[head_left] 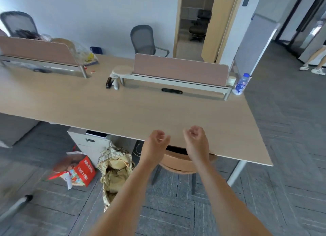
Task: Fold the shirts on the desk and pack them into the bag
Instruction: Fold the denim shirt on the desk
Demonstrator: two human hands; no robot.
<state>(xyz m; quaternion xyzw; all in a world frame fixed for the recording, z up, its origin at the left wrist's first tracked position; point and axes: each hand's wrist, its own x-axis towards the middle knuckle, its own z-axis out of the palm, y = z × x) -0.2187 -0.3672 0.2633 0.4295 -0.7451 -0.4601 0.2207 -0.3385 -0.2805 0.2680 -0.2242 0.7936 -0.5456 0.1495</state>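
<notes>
My left hand (156, 142) and my right hand (196, 140) hover side by side over the near edge of the wooden desk (123, 108), fingers loosely curled and apart, holding nothing. A camouflage bag (114, 170) stands open on the floor below the desk, left of my left forearm, with tan cloth showing inside it. No shirt lies on the part of the desk that I see.
A tan chair (178, 163) is tucked under the desk below my hands. A red cardboard box (79, 172) lies on the floor left of the bag. Two partitions (180, 69), a water bottle (240, 84) and a white drawer unit (91, 144) are around. A person stands far right (315, 59).
</notes>
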